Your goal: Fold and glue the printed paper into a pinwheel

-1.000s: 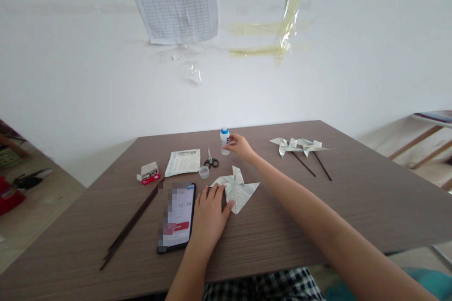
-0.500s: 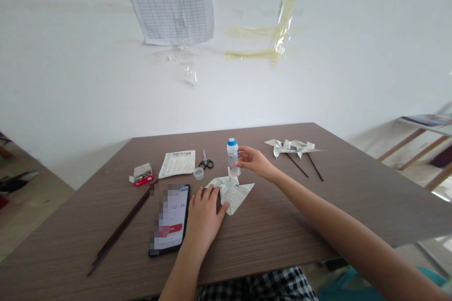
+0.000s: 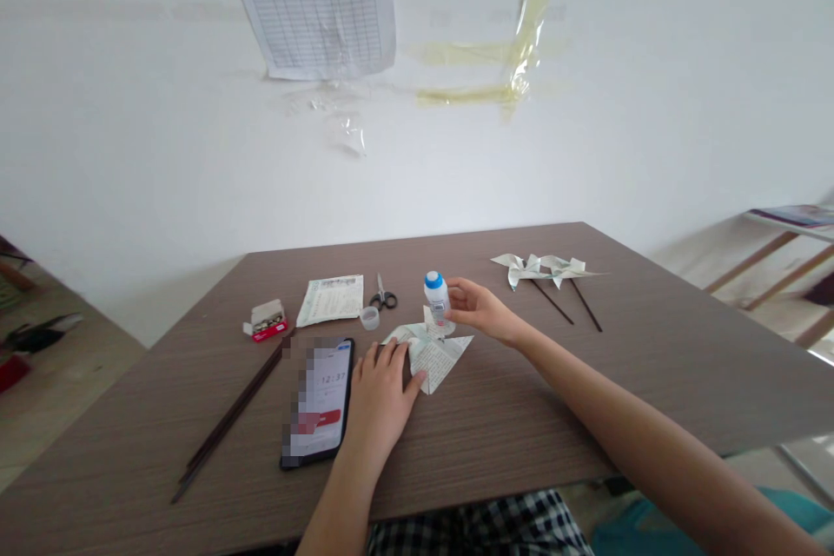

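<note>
Holding the glue bottle (image 3: pixel 436 299) upright in my right hand (image 3: pixel 479 311), grip closed around it, just above the folded paper (image 3: pixel 435 354). My left hand (image 3: pixel 380 391) lies flat, pressing that paper onto the desk (image 3: pixel 586 400) beside the phone (image 3: pixel 321 401).

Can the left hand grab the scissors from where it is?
Probably yes. The left hand rests on the folded paper, and the scissors lie just beyond it; only a small cup sits between.
</note>
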Tool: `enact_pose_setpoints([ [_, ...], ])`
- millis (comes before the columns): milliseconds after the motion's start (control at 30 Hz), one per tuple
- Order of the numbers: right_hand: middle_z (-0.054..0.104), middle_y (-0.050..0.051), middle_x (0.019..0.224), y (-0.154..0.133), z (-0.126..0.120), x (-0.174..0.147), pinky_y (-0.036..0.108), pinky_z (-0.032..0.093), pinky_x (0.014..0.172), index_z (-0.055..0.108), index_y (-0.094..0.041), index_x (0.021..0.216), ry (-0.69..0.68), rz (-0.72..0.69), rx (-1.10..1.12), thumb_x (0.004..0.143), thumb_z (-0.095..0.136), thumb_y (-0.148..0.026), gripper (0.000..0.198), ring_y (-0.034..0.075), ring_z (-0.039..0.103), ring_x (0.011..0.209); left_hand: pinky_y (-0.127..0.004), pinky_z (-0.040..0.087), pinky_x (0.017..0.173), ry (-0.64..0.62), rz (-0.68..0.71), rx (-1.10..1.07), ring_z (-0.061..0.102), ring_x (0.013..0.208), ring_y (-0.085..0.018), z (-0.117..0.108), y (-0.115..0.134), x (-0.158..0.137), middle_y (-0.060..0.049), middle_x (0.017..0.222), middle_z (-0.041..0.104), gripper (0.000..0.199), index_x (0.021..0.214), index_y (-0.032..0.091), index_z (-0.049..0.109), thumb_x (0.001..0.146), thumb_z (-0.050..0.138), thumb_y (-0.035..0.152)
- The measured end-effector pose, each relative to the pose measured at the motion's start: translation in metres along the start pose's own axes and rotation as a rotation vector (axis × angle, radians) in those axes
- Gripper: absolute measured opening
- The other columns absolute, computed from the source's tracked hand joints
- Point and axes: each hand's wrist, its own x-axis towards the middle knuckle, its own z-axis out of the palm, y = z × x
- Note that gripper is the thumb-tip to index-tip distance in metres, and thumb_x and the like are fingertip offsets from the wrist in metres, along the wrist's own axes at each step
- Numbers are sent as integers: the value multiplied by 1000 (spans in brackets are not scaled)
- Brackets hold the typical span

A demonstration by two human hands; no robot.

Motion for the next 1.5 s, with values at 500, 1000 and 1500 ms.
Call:
enact_pose_setpoints([
  [500,93,1,105,-14,-2,-1,35,67,85,89,-30,122,76,14,-44,88,112,-67,55,23,82,89,-65,54,146,-17,-5,14,62,179,-46,2,0,0,-16,190,70,56,177,26,77,123,68,35],
  [1000,97,6,119,-11,-4,-4,44,73,100,90,-30,134,-8,53,98,74,101,-19,61,31,92,113,-63,51,149,-43,-30,-23,59,182,-46,-7,4,-1,-16,192,69,55,177,26,77,123,71,35],
  [1500,87,6,86,-11,-2,-3,57,66,114,91,-22,124,159,27,-57,87,105,-92,80,34,86,97,-67,54,148,-29,-10,-9,61,180,-47,-7,4,-1,-17,189,70,54,177,23,78,124,74,32],
])
